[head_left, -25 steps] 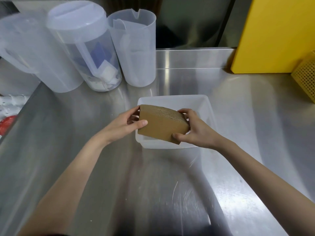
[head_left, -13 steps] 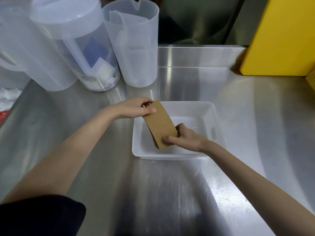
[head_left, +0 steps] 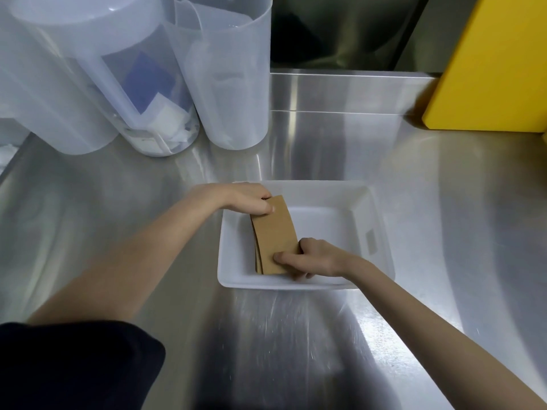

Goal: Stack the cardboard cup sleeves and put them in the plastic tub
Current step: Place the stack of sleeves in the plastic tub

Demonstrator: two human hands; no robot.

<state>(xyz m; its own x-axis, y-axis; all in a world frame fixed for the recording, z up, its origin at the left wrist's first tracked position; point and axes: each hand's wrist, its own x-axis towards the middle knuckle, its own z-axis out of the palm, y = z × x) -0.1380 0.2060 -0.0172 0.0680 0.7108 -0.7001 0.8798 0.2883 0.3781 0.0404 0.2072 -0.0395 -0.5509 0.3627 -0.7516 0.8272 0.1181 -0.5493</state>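
Observation:
A stack of brown cardboard cup sleeves (head_left: pixel 273 235) lies lengthwise inside the white plastic tub (head_left: pixel 376 220), in its left half. My left hand (head_left: pixel 248 201) pinches the stack's far end at the tub's back left corner. My right hand (head_left: pixel 310 257) holds the near end, thumb on top and fingers underneath, low in the tub by its front wall. The edges of the lower sleeves show along the stack's left side.
The tub sits on a steel counter (head_left: pixel 444 202). Three translucent plastic pitchers (head_left: pixel 225 69) stand at the back left, one with blue and white items inside. A yellow board (head_left: pixel 491 63) leans at the back right. A raised steel ledge (head_left: pixel 349 90) runs behind the tub.
Both hands have turned the stack from crosswise above the tub to lengthwise and lowered it down into the tub. The camera has moved closer and looks more steeply down.

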